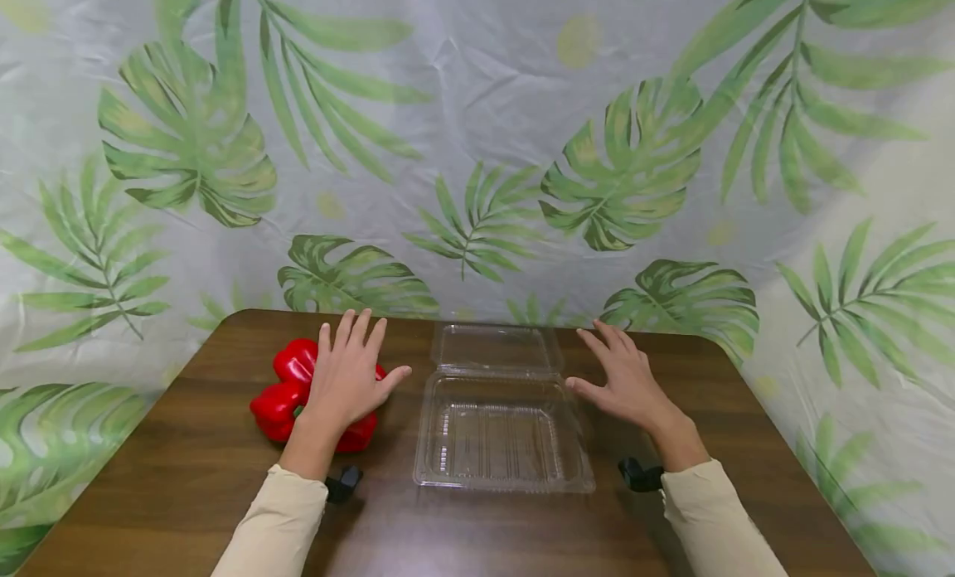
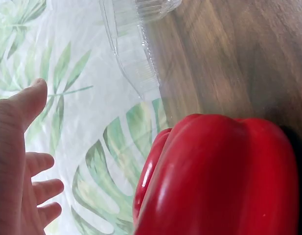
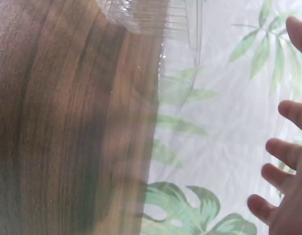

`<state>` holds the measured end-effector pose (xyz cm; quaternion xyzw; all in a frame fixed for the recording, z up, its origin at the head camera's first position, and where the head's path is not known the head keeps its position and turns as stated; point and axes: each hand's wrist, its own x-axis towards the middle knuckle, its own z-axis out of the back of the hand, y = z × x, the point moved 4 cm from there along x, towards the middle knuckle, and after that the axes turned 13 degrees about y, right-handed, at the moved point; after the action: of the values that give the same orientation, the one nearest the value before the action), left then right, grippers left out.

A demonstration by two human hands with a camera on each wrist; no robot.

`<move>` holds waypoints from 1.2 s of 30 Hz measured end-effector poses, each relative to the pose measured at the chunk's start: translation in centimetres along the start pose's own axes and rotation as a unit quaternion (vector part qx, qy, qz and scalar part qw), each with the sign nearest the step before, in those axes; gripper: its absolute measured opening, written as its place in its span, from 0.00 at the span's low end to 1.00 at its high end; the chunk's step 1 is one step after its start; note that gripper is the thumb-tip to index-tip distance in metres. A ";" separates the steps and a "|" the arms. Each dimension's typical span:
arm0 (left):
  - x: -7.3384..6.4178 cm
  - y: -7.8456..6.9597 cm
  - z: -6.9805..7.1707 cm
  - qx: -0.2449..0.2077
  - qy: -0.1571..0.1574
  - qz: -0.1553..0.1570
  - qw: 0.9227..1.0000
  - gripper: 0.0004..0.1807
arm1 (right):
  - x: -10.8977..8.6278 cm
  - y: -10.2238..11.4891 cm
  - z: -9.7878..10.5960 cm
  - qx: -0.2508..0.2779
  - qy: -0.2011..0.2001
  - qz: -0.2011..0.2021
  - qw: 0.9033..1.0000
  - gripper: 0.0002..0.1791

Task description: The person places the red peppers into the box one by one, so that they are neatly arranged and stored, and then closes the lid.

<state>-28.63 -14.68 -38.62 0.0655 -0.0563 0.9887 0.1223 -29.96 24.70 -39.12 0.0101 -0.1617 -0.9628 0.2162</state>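
Several glossy red bell peppers [image 1: 278, 409] lie grouped on the left side of the table. My left hand [image 1: 345, 388] hovers over them with fingers spread and hides part of the group. In the left wrist view, one bell pepper [image 2: 219, 176] looms large beside the hand [image 2: 18, 166], apart from the fingers. A clear plastic clamshell container [image 1: 501, 440] stands in the middle, its lid [image 1: 494, 346] folded back towards the far edge. To the right of it my right hand [image 1: 625, 380] is held in the air, fingers extended, nothing in its grasp.
The brown wooden table [image 1: 492, 535] has rounded far corners. Behind it hangs a pale cloth [image 1: 485, 88] printed with green leaves. A dark wrist-worn device [image 1: 343, 484] sits at the left wrist, and another dark device [image 1: 639, 475] at the right.
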 end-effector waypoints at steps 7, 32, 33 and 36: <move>-0.8 0.3 0.6 -0.005 -0.023 -0.036 0.999 0.41 | -0.3 -0.2 0.5 -0.019 -0.035 0.022 0.999 0.32; -6.9 4.4 1.3 -0.048 -0.093 -0.119 0.987 0.34 | -5.2 -2.3 1.0 -0.032 0.004 0.071 0.997 0.30; -7.0 4.5 1.3 -0.049 -0.095 -0.121 0.987 0.34 | -5.2 -2.4 0.9 -0.028 0.011 0.070 0.997 0.30; -7.2 4.6 1.3 -0.054 -0.099 -0.123 0.986 0.34 | -5.1 -2.4 0.7 -0.017 0.029 0.060 0.998 0.31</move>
<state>-22.66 -20.98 -38.82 0.1624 -0.1131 0.9503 0.2404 -26.45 29.13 -39.48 0.0249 -0.1388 -0.9500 0.2786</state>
